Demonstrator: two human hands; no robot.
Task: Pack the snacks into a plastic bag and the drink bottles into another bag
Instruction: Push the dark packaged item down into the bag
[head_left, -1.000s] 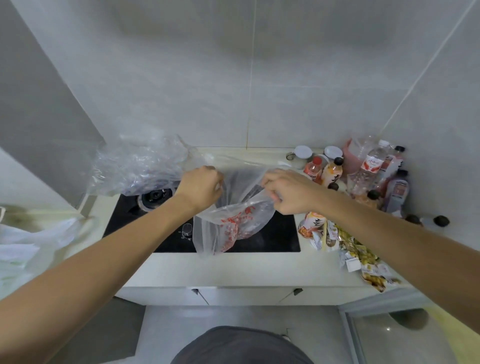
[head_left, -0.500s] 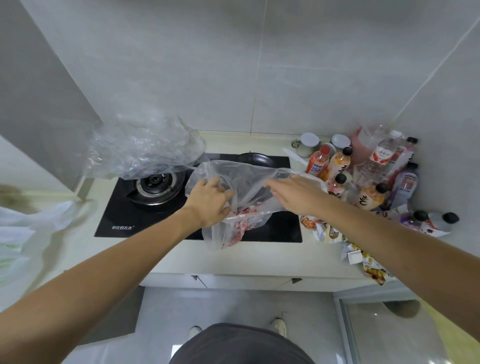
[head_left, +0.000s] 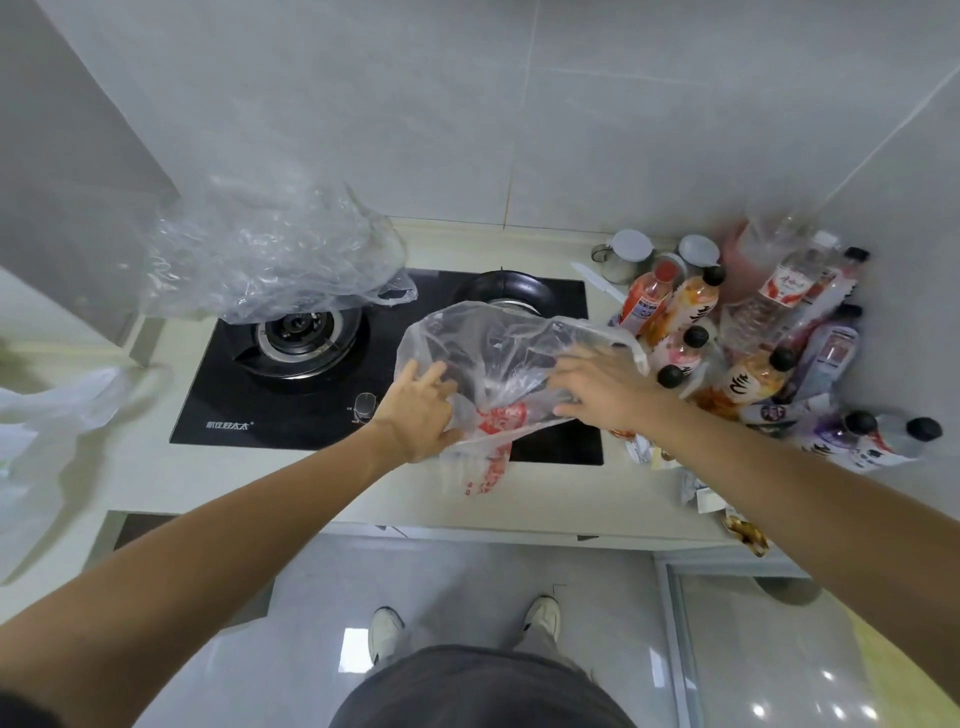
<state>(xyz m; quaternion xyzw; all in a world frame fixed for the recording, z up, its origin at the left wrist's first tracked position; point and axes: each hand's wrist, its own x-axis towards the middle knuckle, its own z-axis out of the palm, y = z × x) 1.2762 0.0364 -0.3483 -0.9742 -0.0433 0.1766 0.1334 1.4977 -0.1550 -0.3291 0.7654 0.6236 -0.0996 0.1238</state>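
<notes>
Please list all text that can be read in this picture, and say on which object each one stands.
White brand print on the front edge of the black stove: Chinese characters, too small to read.
Red print on the clear plastic bag held by both hands: blurred.
Labels on the drink bottles: blurred.
Snack packets: unreadable.

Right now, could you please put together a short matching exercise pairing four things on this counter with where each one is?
Things:
1. red-printed plastic bag
2. crumpled clear bag
3. drink bottles
4. snack packets

Places:
A. clustered in the counter's far right corner
B. over the stove's left burner
C. held between the left hand and right hand
D. along the counter's front right edge

Pairs: 1-C, 2-B, 3-A, 4-D
</notes>
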